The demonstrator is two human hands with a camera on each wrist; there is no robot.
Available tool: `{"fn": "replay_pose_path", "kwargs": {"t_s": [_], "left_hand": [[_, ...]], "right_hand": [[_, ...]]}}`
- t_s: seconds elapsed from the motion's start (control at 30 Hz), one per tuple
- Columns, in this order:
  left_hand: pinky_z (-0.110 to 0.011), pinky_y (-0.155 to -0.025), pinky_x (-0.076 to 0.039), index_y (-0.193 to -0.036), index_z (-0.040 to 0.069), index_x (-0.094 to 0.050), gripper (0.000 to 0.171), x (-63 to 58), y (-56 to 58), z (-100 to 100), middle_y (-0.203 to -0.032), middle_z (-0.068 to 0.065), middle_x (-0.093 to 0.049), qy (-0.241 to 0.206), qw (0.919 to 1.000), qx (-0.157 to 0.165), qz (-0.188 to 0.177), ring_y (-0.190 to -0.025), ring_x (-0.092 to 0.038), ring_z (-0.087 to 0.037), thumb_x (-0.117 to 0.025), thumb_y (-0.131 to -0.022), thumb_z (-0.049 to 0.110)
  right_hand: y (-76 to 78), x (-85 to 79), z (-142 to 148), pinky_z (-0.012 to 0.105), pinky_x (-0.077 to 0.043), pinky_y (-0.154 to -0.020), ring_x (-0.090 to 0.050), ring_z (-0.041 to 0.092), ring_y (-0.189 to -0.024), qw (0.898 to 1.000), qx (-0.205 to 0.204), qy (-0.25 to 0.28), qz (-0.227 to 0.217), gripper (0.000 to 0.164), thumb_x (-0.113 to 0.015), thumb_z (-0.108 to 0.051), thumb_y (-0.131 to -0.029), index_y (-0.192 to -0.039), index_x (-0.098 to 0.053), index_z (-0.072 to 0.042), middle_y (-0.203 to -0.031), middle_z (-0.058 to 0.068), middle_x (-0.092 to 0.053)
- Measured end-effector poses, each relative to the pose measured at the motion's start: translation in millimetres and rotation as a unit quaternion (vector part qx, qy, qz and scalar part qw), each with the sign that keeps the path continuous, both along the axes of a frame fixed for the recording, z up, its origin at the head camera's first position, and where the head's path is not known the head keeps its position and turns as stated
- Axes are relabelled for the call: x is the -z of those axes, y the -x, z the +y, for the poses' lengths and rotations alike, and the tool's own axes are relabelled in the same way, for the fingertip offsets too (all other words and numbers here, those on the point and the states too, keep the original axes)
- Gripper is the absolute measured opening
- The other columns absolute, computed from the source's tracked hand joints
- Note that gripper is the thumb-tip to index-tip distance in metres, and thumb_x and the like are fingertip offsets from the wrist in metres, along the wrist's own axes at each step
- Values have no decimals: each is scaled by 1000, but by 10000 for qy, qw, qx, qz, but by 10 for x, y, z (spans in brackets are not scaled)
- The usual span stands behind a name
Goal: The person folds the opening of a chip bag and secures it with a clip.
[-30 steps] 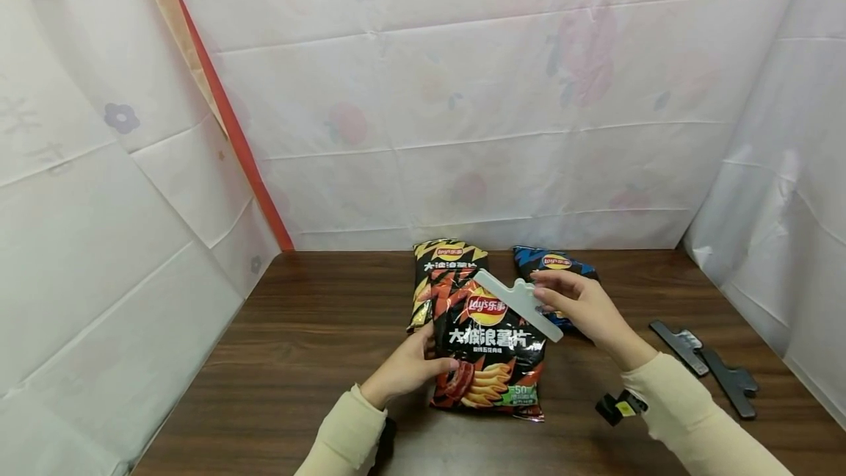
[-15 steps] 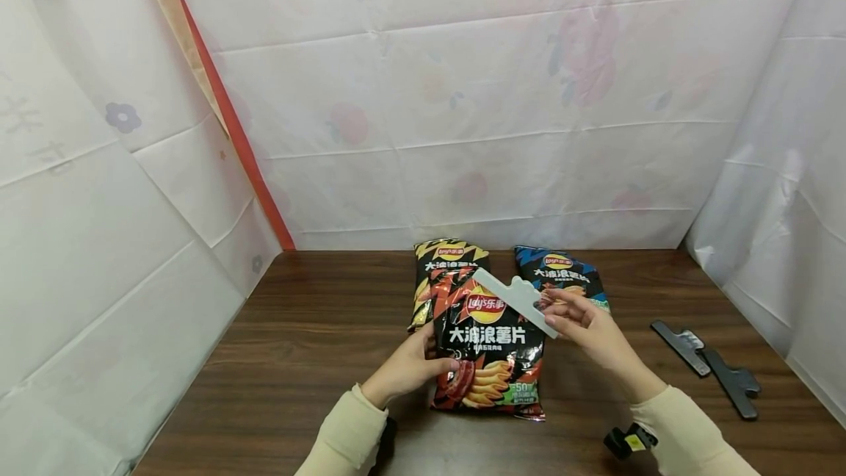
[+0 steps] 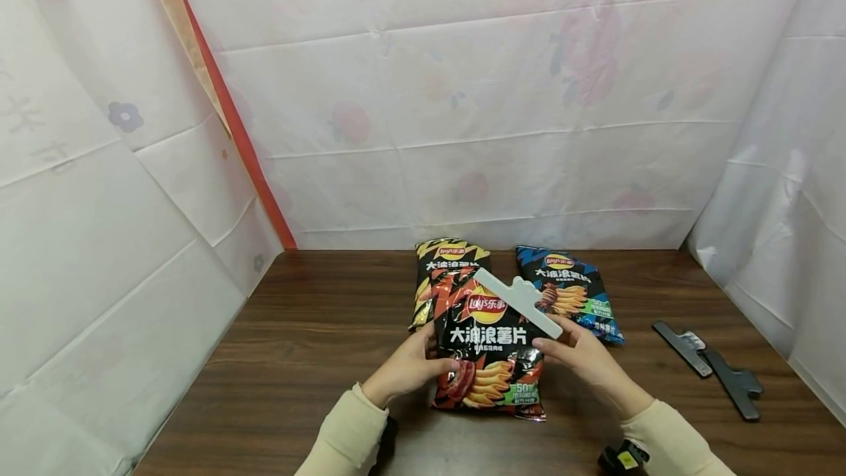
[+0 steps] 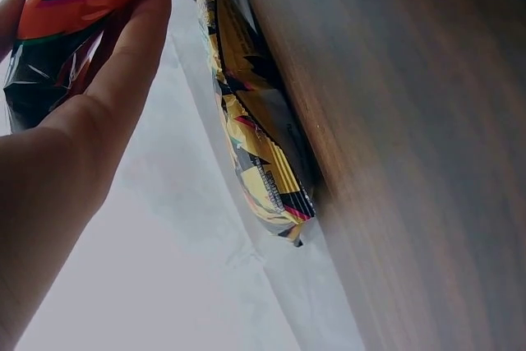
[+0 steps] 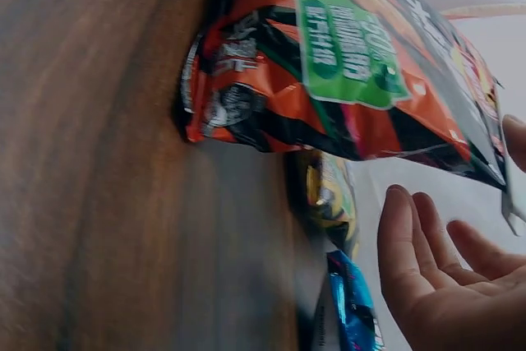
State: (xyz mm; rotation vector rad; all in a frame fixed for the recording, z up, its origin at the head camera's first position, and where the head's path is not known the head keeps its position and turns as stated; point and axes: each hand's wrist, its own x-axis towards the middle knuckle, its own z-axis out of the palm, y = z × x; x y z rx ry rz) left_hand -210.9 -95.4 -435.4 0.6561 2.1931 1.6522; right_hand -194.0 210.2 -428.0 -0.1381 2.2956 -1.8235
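A black-and-red bag of Lay's chips (image 3: 489, 351) stands upright in the middle of the table. A white bag clip (image 3: 518, 300) sits slantwise across its upper right corner. My left hand (image 3: 406, 369) grips the bag's left side, thumb on the front and fingers behind, as the left wrist view also suggests. My right hand (image 3: 588, 362) is at the bag's right edge, just below the clip's lower end. In the right wrist view its fingers (image 5: 403, 240) are spread apart from the thumb, with a gap between them and the bag.
Behind the red bag lies a yellow-and-black chip bag (image 3: 424, 289), partly hidden. A blue-and-black chip bag (image 3: 571, 289) lies at the back right. Two black bag clips, one (image 3: 682, 347) overlapping the other (image 3: 734, 384), rest on the right of the table (image 3: 297, 358). White sheeting (image 3: 423, 131) surrounds it.
My right hand has let go of the white clip and moved down to the bag's right edge, uncovering the blue bag. The clip stays on the corner; my left hand keeps its grip.
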Motion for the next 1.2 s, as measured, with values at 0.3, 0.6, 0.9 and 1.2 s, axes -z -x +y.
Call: {"fn": "replay_pose_path", "kwargs": {"t_s": [0.3, 0.6, 0.9, 1.2], "left_hand": [[-24, -92, -49, -149, 4, -34, 69, -16, -10, 4, -133, -18, -59, -14, 10000, 27, -9, -118, -60, -25, -70, -91, 13], [-26, -91, -51, -151, 6, -33, 70, -24, -18, -4, -133, -19, -59, -164, 9997, 33, -184, -116, -61, -25, -70, -91, 11], [-26, -89, -51, -148, 3, -35, 68, -25, -25, -48, -131, -21, -59, -146, 9997, -70, -167, -115, -62, -26, -70, -91, 10], [-25, -87, -52, -151, 5, -30, 72, -35, -14, -153, -131, -23, -60, -224, 9996, -76, -138, -113, -63, -24, -69, -91, 8]], "right_hand": [[-44, 95, -86, 34, -55, -79, -59, 13, -90, 10000, -19, -38, -79, 61, -68, -22, -93, -140, -44, 10, -106, 12, -62], [-46, 134, -119, 32, -52, -76, -58, 14, -92, 9999, -159, 57, -9, 63, -70, -22, -91, -141, -46, 7, -118, 18, -64], [-31, 134, -174, 31, -51, -77, -57, 15, -95, 9996, -270, 96, 75, 63, -71, -21, -91, -142, -45, 6, -121, 20, -63], [15, 139, -300, 30, -51, -85, -59, 18, -106, 9997, -208, 29, 110, 62, -71, -24, -90, -140, -48, 4, -129, 19, -62]]}}
